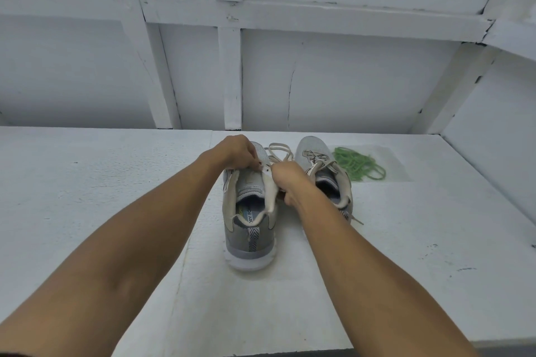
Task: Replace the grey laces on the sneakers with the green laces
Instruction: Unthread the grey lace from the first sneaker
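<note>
2 sneakers (251,220), 2 hands (236,151), 1 grn-lace heap (359,164)

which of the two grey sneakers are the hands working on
The left grey mesh sneaker, heel toward the camera: the left hand and right hand both grip its upper. The right grey sneaker stands beside the loose green laces.

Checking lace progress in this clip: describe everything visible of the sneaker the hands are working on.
The sneaker is grey mesh-like fabric with a paler lining, a white sole and a striped heel pull tab. It stands upright on the white table, heel toward the camera, left of the other sneaker. Its collar is spread open, showing a printed insole. A loosened grey lace loops out near its toe. The left hand pinches its eyelet area; the right hand grips its right flap.
</note>
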The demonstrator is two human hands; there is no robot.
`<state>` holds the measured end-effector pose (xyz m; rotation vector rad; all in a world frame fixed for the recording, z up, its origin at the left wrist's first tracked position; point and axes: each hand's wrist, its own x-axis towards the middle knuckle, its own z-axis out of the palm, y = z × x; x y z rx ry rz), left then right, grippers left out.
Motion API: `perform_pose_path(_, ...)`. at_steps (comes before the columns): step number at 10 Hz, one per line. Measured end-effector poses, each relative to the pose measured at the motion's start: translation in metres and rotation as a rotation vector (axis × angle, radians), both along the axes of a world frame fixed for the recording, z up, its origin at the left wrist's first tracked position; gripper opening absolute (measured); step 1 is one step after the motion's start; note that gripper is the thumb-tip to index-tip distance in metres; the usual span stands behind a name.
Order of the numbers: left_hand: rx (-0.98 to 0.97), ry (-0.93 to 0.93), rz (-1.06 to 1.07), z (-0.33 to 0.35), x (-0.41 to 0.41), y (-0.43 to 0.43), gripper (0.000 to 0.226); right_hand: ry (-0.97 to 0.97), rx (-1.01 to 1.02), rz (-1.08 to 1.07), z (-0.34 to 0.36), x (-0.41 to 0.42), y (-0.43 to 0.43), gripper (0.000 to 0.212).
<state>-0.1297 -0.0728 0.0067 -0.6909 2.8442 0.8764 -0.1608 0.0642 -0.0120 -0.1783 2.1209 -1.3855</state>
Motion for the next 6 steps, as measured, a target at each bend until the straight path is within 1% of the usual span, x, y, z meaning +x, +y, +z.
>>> perform_pose_path(1, 0.124, 0.098, 0.184, 0.001, 0.003, -0.011, 0.020, 0.047, 0.047, 0.030, -0.001, 0.003, 0.002, 0.040)
perform_pose_path(2, 0.404, 0.206, 0.454, -0.001, 0.014, -0.029, 0.017, 0.082, 0.154, 0.050, 0.013, 0.007, 0.004, 0.068)
perform_pose_path(3, 0.281, 0.195, 0.385, -0.002, 0.015, -0.035, 0.022, 0.240, 0.291, 0.151, 0.017, 0.011, 0.006, 0.081)
perform_pose_path(4, 0.125, 0.274, 0.163, 0.011, 0.009, -0.020, 0.025, 0.074, 0.029, -0.082, 0.007, 0.012, 0.000, 0.042)
perform_pose_path(5, -0.091, 0.059, -0.081, 0.015, 0.001, 0.001, 0.026, 0.074, 0.032, -0.042, 0.002, 0.012, 0.003, 0.036)
perform_pose_path(6, -0.255, -0.097, -0.113, 0.005, -0.008, 0.008, 0.028, 0.095, 0.039, -0.069, 0.002, 0.011, 0.003, 0.036)
